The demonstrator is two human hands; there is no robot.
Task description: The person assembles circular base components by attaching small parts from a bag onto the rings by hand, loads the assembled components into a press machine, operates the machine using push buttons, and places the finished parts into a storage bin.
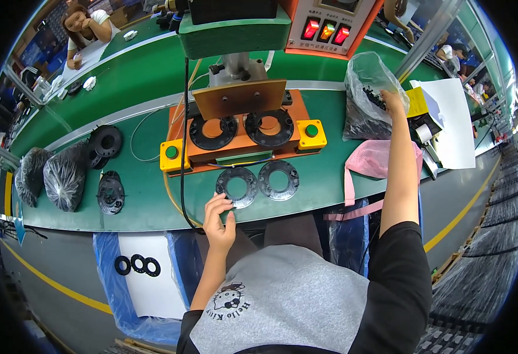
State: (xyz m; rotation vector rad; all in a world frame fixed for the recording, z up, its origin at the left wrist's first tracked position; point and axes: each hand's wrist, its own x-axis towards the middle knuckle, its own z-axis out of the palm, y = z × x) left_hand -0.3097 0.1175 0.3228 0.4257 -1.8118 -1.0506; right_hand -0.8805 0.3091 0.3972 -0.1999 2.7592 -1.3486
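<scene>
My left hand (219, 222) is open over the table's near edge, thumb apart, fingertips at the rim of a flat black ring (237, 173). Whether they touch it I cannot tell. A second black ring (279, 167) lies beside it on the right. My right arm stretches out to a clear plastic bag (362, 68) of small black parts (374, 96). There my right hand (393, 102) has its fingers bent in among the parts; what they hold is hidden. Two more black rings (213, 143) sit in the orange fixture (241, 158) beneath the press plate (240, 97).
Yellow boxes with green buttons (171, 152) flank the fixture. Filled bags (65, 177) and stacked black rings (111, 194) stand at left. A pink strapped bag (370, 159) lies under my right forearm. Several rings (138, 263) lie on a white sheet below. Other people sit beyond.
</scene>
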